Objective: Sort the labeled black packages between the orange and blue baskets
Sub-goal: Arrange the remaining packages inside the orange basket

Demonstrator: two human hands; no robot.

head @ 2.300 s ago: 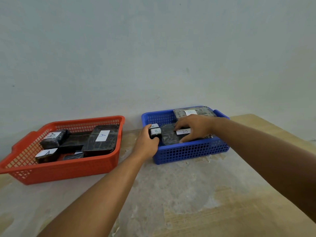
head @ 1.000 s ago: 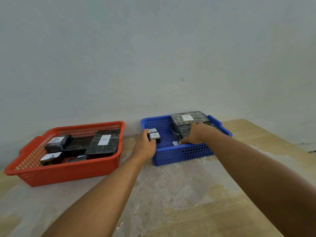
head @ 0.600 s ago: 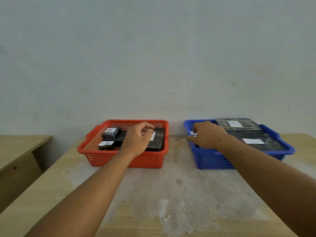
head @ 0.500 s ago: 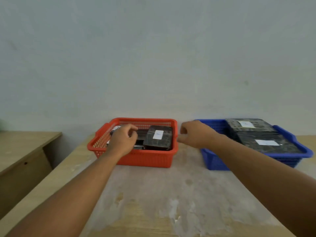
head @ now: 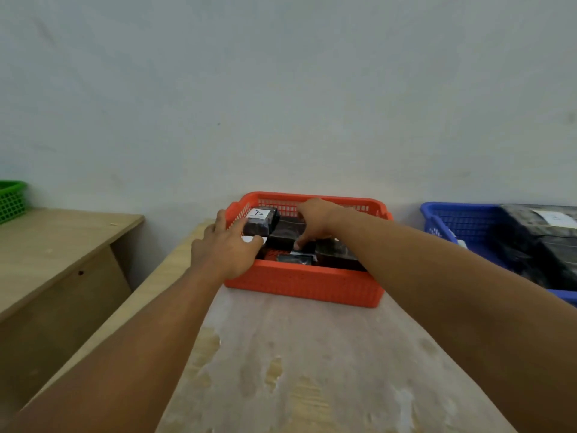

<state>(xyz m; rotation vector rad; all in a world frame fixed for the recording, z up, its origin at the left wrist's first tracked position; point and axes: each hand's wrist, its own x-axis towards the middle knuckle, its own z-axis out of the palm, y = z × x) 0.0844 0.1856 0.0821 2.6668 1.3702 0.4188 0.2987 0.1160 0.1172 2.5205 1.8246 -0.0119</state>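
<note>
The orange basket (head: 303, 285) stands at the back middle of the table and holds several black packages, one with a white label "A" (head: 260, 218). My left hand (head: 228, 248) is at the basket's front left corner. Its fingers close over a small black package whose white label (head: 254, 239) shows beside them. My right hand (head: 315, 220) reaches into the middle of the basket, fingers pointing down onto the packages; its grip is hidden. The blue basket (head: 437, 220) at the right edge holds large black packages (head: 537, 245) with white labels.
The worn wooden table (head: 296, 370) runs up to a plain wall. A lower wooden desk (head: 62, 239) stands to the left across a gap, with a green basket (head: 11, 201) on it.
Both hands left the blue basket and moved left into the orange basket, the left one carrying a small labelled package. The view swung left, bringing the desk and green basket into sight.
</note>
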